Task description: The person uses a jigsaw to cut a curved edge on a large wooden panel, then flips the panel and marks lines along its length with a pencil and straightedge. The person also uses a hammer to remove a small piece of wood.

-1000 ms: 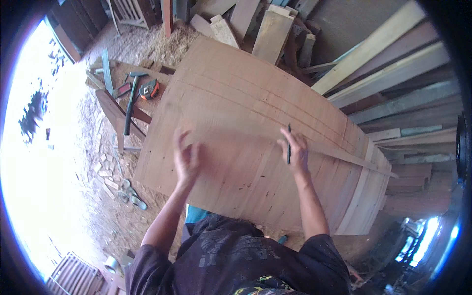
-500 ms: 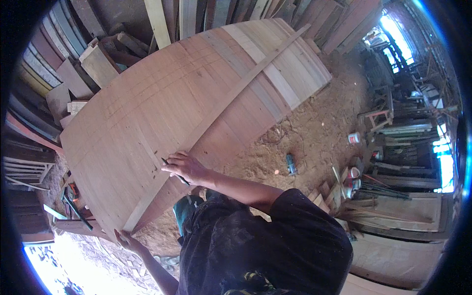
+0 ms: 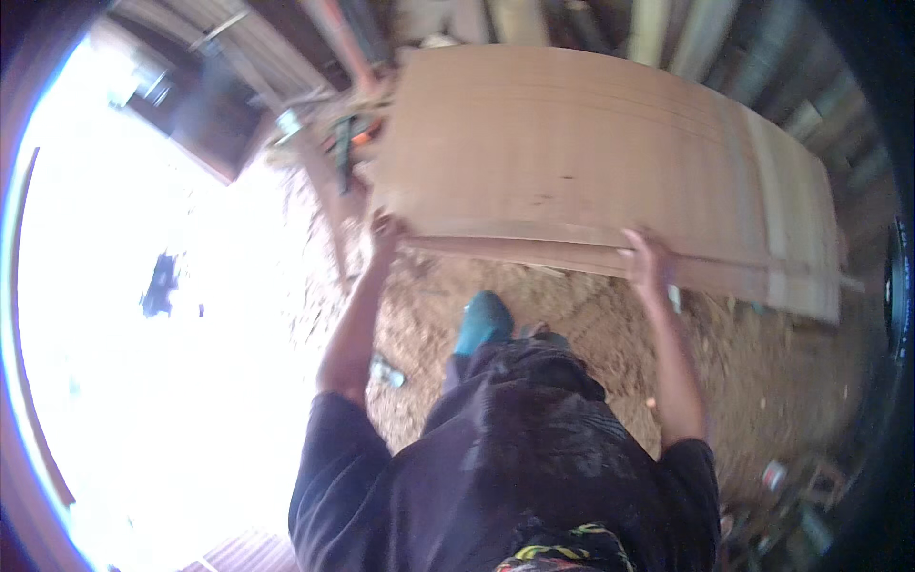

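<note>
A wide panel of joined wooden boards with a curved far edge lies in front of me. Along its near side runs a long thin wooden strip. My left hand is closed around the strip's left end, beside the panel's near left corner. Farther right, my right hand grips the strip from the near side, its fingers bent over it. Motion blurs both hands somewhat. Whether the right hand also has the dark pencil in it does not show.
Sawdust-covered ground lies around my blue-green shoe. Left of the panel are a dark tool with orange parts and a cabinet-like dark box. Timber planks stand behind. A small container sits at the lower right.
My view has swung left, so the panel appears farther right and more level. The strip now lies along the panel's near side instead of crossing it diagonally. My right hand, earlier with a pencil, grips it.
</note>
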The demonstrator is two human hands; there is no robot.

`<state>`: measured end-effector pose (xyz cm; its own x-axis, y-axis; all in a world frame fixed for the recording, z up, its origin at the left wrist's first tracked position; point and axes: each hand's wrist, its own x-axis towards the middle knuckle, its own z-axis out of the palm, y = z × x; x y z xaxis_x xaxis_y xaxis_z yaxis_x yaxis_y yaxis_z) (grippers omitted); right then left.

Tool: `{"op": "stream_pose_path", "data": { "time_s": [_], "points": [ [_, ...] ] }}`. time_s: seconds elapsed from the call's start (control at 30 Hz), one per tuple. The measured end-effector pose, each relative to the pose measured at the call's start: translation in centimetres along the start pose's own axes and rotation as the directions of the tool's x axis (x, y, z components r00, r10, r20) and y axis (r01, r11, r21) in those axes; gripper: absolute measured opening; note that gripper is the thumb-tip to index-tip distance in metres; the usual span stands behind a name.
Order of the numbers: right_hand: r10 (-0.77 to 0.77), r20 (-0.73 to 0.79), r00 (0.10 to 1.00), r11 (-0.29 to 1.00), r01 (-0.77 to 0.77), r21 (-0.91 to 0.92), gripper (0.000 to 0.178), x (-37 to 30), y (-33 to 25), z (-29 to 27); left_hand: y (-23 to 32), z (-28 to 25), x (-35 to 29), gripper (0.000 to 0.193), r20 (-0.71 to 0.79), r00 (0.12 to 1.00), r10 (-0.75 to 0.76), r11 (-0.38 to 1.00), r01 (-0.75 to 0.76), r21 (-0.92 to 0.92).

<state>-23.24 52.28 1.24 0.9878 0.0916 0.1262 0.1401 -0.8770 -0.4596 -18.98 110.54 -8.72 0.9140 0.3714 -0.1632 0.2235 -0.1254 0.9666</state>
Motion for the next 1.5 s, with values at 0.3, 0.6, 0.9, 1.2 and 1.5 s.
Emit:
{"op": "stream_pose_path", "data": {
  "time_s": [0.3, 0.6, 0.9, 1.2, 1.5],
  "points": [
    [-0.069, -0.038, 0.997, 0.997, 0.068, -0.031, 0.035, 1.1, 2.1, -0.6, 2.1, -3.0, -3.1, 0.053, -0.123, 0.975, 0.185, 0.951, -0.146, 0.273],
    [-0.048, 0.030, 0.998, 0.999, 0.047, 0.011, 0.038, 2.9, 2.8, 4.0, 3.0, -5.3, -0.2, 0.035, -0.081, 0.972, 0.222, 0.895, -0.170, 0.413],
    [0.459, 0.178, 0.870, 0.631, -0.461, 0.624, 0.032, 4.5, -2.6, 4.2, -9.7, -9.5, 7.5, 0.011, 0.027, 0.987, 0.161, 0.970, -0.153, -0.186],
    [0.257, -0.034, 0.966, 0.966, -0.258, -0.015, 0.045, 0.6, -3.6, 1.4, -1.8, -6.3, 4.7, 0.035, 0.079, 0.979, 0.187, 0.913, -0.203, 0.353],
    [0.162, -0.136, 0.977, 0.987, -0.161, 0.013, 0.045, 0.0, -1.6, 3.1, -0.8, -6.7, 5.7, 0.035, 0.091, 0.994, 0.056, 0.944, -0.083, 0.319]
  ]
}}
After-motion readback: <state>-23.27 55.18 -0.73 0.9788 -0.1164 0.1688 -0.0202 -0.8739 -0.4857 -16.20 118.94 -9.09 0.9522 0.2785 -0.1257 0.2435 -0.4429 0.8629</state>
